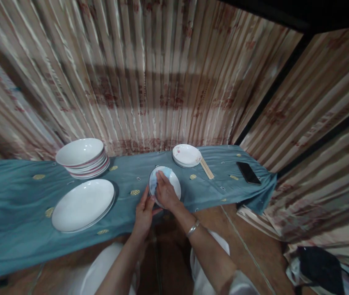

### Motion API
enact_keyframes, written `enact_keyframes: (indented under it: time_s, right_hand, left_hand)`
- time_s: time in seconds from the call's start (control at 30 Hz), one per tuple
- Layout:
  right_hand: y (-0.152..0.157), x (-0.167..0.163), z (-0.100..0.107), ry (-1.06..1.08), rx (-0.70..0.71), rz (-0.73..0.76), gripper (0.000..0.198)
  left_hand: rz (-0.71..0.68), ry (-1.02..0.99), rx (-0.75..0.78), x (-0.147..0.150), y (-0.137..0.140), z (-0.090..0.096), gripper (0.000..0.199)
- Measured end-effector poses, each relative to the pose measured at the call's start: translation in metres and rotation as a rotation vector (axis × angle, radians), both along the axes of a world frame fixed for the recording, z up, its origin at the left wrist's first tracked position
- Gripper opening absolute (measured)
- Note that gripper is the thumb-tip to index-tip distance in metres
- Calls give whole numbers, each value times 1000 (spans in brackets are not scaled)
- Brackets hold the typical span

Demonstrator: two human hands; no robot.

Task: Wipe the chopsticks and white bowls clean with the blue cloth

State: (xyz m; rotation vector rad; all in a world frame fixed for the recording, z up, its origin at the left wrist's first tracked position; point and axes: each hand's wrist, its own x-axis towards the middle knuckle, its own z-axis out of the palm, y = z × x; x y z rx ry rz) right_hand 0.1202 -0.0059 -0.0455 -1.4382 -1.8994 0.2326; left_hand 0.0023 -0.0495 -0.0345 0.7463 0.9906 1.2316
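A small white plate (176,189) is held up at the near edge of the cloth-covered table. My left hand (144,208) grips its left and lower rim, with the fingers partly hidden beneath it. Pressed on the plate's upper face is a light blue cloth (165,171), held under the bent fingers of my right hand (165,191). A silver bracelet circles my right wrist. Behind the plate, a short stack of small flower-patterned plates (187,155) sits on the table.
Left on the blue tablecloth (125,205) stand a stack of bowls (82,153) and large oval plates (83,205). Chopsticks (206,169) lie beside the small plates; a black phone (248,173) is at right. A pleated curtain (149,82) hangs behind.
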Motion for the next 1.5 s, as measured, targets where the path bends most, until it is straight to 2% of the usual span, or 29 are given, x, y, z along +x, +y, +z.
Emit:
enact_keyframes:
  time_s: [0.17, 0.33, 0.5, 0.67, 0.87, 1.07, 1.27, 1.5]
  right_hand:
    - [6, 15, -7, -145, -82, -83, 58]
    - [-13, 24, -7, -324, -184, -91, 61]
    - [-39, 25, 1, -324, -315, -138, 55]
    - [-59, 25, 13, -255, -371, -28, 48]
    - [-69, 21, 17, -55, -245, 139, 44]
    - [-57, 14, 16, 123, -126, 255, 52]
    - [-32, 10, 12, 106, -90, 192, 58]
    - [-1, 17, -5, 18, -12, 99, 58]
  left_hand:
    - [2, -15, -10, -2, -1, 0, 68]
    - [5, -20, -15, -2, 0, 0, 72]
    - [9, -23, -16, 0, 0, 2, 74]
    - [10, -30, -12, 0, 0, 1, 75]
    - [36, 19, -10, 2, 2, -3, 69]
    - [28, 45, -63, 4, 3, -2, 69]
    - [12, 36, -18, 8, 2, -1, 65]
    - [-8, 41, 10, 7, 2, -3, 67]
